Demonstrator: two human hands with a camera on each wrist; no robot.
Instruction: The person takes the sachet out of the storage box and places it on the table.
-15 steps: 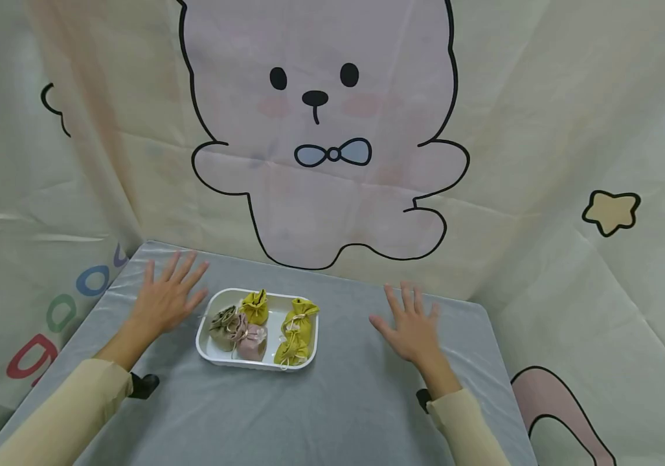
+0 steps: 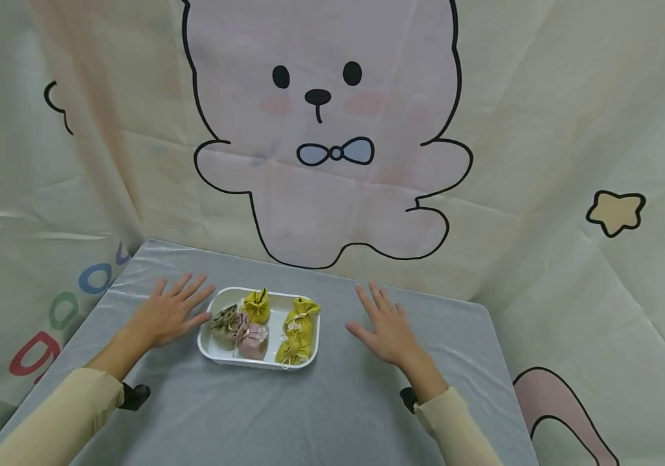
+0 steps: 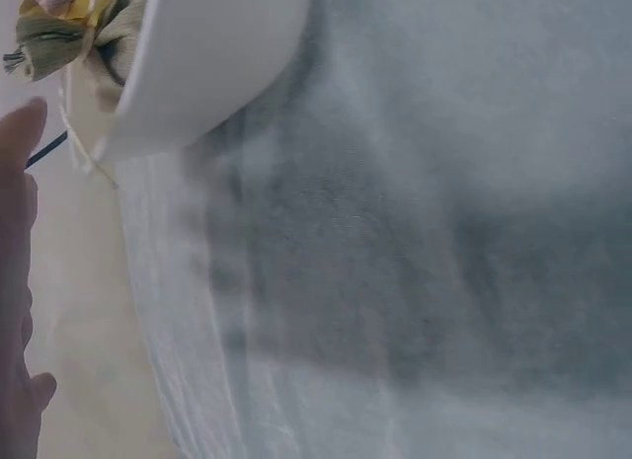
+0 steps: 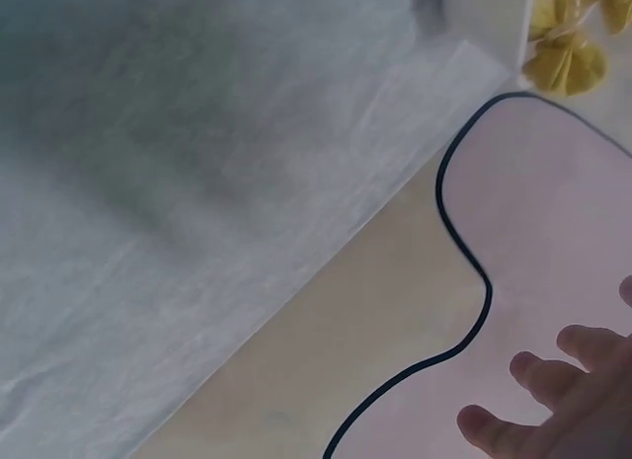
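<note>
Two hands lie flat on the grey counter [image 2: 320,414], fingers spread, holding nothing: the left hand [image 2: 163,315] just beside the white tray [image 2: 206,349], the right hand [image 2: 387,330] near its other side. All the small drawstring pouches [image 2: 262,327] sit in the tray, untouched; by this, the handling has not begun.

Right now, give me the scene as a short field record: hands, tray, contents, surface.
left hand: open, fingers spread, beside the tray's left edge; contact unclear
right hand: open, fingers spread, right of the tray, apart from it
tray: white, rounded corners, between the hands
pouches: three yellow, one pink, one beige, all in the tray
table: grey cloth cover
</note>
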